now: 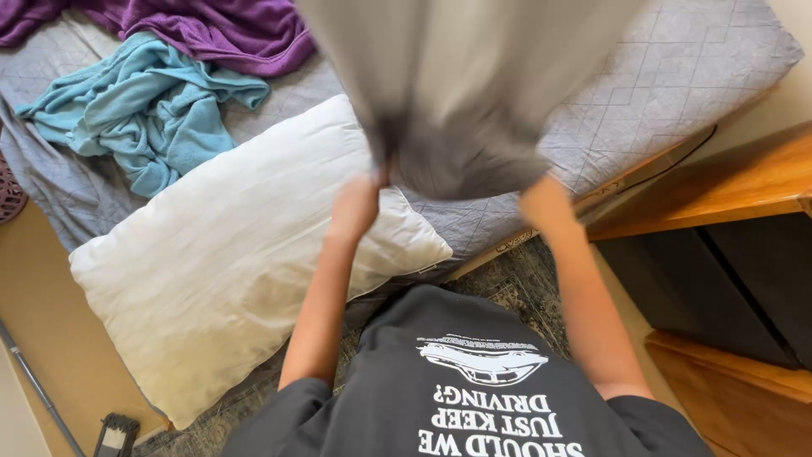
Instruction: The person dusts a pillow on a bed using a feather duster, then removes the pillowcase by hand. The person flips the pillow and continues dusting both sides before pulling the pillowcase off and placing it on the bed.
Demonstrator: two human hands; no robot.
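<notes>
A grey pillowcase (pixel 461 93), blurred by motion, hangs in front of me and fills the top centre of the view. My left hand (pixel 355 207) grips its lower left edge. My right hand (pixel 541 203) is at its lower right edge, partly tucked under the fabric, and looks closed on it. Below and to the left a bare white pillow (pixel 228 254) lies at an angle, half on the grey quilted mattress (pixel 677 76) and half over its edge.
A light blue towel (pixel 144 110) and a purple blanket (pixel 220 30) lie crumpled on the mattress at the back left. A wooden cabinet (pixel 727 220) stands at the right. A patterned rug (pixel 516 283) covers the floor below me.
</notes>
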